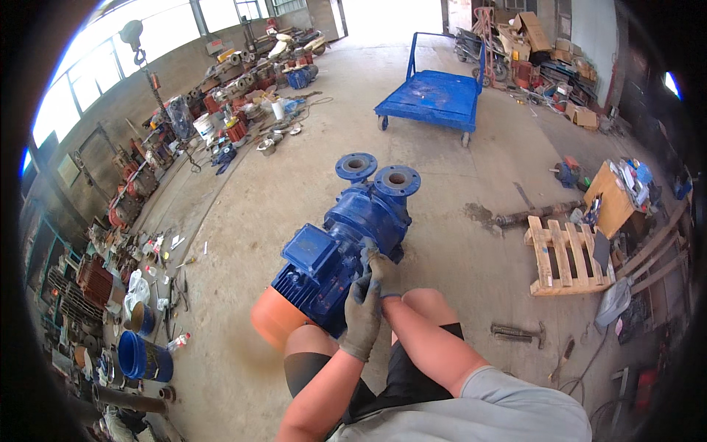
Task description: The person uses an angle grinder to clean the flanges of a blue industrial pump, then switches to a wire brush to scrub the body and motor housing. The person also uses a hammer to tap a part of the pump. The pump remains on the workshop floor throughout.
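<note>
A blue motor-driven pump (pixel 342 247) lies on the floor before my knees, with two round flanged ports (pixel 397 179) at its far end. An orange cover (pixel 276 318) caps the near end, and a square terminal box (pixel 310 248) sits on top. My two gloved hands meet over the pump's right side. My left hand (pixel 361 324) wears a grey glove with dark fingers, which are bent against the right glove. Just beyond it, my right hand (pixel 384 274) is closed, fingers curled toward the left. Whatever is between the fingers is hidden.
A blue flat cart (pixel 431 96) stands ahead. Wooden pallet (pixel 568 258) and a clamp-like tool (pixel 519 334) lie to the right. Blue bucket (pixel 145 356), a white bucket (pixel 204 127) and piled machine parts line the left. A hoist hook (pixel 132 37) hangs at upper left.
</note>
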Demonstrator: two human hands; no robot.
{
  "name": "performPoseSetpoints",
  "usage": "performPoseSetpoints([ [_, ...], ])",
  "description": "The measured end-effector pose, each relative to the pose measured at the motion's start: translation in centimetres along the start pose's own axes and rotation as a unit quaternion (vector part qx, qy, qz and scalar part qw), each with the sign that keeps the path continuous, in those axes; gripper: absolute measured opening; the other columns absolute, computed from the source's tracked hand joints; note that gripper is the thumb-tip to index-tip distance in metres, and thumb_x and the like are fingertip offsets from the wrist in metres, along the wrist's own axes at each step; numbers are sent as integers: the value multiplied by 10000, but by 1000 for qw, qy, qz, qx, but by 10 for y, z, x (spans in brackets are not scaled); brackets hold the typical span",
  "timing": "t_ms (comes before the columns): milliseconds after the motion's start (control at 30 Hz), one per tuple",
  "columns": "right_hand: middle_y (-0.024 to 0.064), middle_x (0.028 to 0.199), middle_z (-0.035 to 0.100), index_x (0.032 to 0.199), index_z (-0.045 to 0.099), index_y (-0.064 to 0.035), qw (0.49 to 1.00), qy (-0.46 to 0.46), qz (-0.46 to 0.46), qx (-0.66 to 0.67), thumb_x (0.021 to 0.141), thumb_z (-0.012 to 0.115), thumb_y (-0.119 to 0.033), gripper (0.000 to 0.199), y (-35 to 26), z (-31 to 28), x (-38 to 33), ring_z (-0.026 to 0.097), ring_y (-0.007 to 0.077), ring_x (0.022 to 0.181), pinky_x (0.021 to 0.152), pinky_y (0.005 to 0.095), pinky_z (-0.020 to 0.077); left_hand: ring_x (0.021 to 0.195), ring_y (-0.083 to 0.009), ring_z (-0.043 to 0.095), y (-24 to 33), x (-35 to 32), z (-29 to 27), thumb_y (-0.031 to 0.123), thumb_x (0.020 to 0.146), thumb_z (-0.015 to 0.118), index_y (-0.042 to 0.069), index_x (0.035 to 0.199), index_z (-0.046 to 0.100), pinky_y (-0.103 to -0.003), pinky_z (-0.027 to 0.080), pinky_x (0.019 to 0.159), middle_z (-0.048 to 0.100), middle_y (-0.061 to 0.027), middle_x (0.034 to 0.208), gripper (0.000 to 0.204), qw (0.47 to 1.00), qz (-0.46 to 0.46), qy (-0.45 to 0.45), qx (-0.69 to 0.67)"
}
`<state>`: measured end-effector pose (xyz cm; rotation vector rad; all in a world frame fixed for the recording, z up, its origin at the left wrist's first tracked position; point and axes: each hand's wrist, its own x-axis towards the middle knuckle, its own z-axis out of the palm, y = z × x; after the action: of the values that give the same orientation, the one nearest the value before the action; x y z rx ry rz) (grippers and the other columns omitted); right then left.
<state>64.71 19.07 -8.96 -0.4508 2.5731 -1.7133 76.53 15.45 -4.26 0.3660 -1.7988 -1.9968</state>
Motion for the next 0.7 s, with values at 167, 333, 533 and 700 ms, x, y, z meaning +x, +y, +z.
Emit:
performPoseSetpoints([
  [167, 129, 943, 746, 1026, 738, -150, 997, -26, -75, -4, 1050, 484, -363, 332, 35, 0, 21, 724, 348, 897, 778, 483, 552, 1226, -189, 579, -4, 5, 12, 266, 1070, 633, -58, 1416, 560, -326, 447, 1063, 644, -143, 1346, 480, 999, -7, -45, -11],
  [333, 113, 870, 747, 1037, 736, -189, 921, -24, -242, -306, 986, 551, -272, 210, 13, -19, 36, 739, 339, 805, 681, 487, 570, 1294, -272, 559, 18, 1, 13, 229, 1128, 503, -34, 1538, 441, -381, 442, 1093, 577, -148, 1474, 491, 978, -8, -116, -172],
  [533, 112, 807, 739, 992, 716, -186, 892, 15, -280, -354, 970, 572, -243, 157, 5, -28, 33, 743, 331, 752, 643, 482, 574, 1519, -324, 370, 49, -30, 1, 145, 1045, 479, -34, 1605, 333, -409, 302, 1262, 380, -186, 1651, 606, 499, 293, -158, 800],
  [700, 171, 848, 741, 952, 715, -126, 928, -13, -191, -320, 986, 580, -313, 232, 16, -17, 37, 750, 354, 838, 718, 517, 574, 1566, -267, 315, 79, -64, -2, 88, 1066, 446, -12, 1627, 309, -390, 261, 1279, 353, -162, 1674, 586, -697, 301, -15, 650],
])
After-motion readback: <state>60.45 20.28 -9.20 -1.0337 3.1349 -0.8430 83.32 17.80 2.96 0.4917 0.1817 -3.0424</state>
